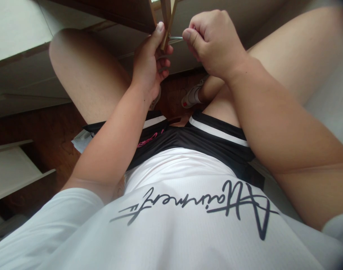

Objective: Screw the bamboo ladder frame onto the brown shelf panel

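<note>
At the top centre my left hand (150, 63) is closed around a thin wooden slat (166, 26), thumb pressed along its side. To its right, my right hand (213, 41) is curled in a fist, pinching a small metal tool (175, 38), which looks like a hex key. The tool's tip meets the slat. Both hands work close together above my knees, and the tool's handle end is hidden inside my fist.
I sit with bare knees apart, in a white shirt and black shorts. A dark wooden panel (117, 13) lies at the top. White boards (16, 26) rest at upper left and lower left (11, 168) on the reddish wood floor (53, 135).
</note>
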{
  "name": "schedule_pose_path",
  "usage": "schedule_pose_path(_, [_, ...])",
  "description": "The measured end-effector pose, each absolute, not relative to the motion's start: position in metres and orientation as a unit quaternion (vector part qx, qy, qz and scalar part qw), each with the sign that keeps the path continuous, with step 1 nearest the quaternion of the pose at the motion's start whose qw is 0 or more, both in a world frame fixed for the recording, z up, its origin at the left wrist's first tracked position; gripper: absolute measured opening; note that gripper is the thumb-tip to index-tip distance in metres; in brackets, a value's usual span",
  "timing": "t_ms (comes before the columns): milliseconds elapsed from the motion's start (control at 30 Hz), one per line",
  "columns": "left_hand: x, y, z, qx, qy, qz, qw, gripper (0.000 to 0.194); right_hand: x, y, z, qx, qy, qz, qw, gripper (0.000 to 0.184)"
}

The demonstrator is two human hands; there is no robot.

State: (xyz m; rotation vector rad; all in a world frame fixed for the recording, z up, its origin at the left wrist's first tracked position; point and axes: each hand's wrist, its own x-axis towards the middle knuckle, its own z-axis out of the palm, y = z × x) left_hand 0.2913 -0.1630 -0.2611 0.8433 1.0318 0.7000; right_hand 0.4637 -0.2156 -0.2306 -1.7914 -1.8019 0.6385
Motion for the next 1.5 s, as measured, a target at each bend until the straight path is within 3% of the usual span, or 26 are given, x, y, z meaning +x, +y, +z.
schedule_pose_path(767, [0.293, -0.165, -0.254, 0.384, 0.483, 0.27, 0.739, 0.024, 0.464, -0.216, -0.23, -0.649, -0.666, 0.232, 0.285, 0.034])
schedule_pose_path(967, [0.294, -0.167, -0.249, 0.39, 0.48, 0.245, 0.746, 0.04, 0.465, -0.214, -0.232, -0.649, -0.671, 0.227, 0.279, 0.033])
schedule_pose_path(1133, [0.293, -0.166, -0.251, 0.388, 0.471, 0.257, 0.749, 0.03, 0.464, -0.214, -0.233, -0.639, -0.669, 0.228, 0.302, 0.031])
schedule_pose_path(1333, [0.293, -0.165, -0.252, 0.379, 0.469, 0.268, 0.751, 0.027, 0.454, -0.213, -0.237, -0.637, -0.517, 0.43, 0.377, 0.035])
schedule_pose_path(1500, [0.293, -0.166, -0.253, 0.406, 0.47, 0.259, 0.74, 0.03, 0.456, -0.211, -0.245, -0.602, -0.423, 0.562, 0.379, 0.031])
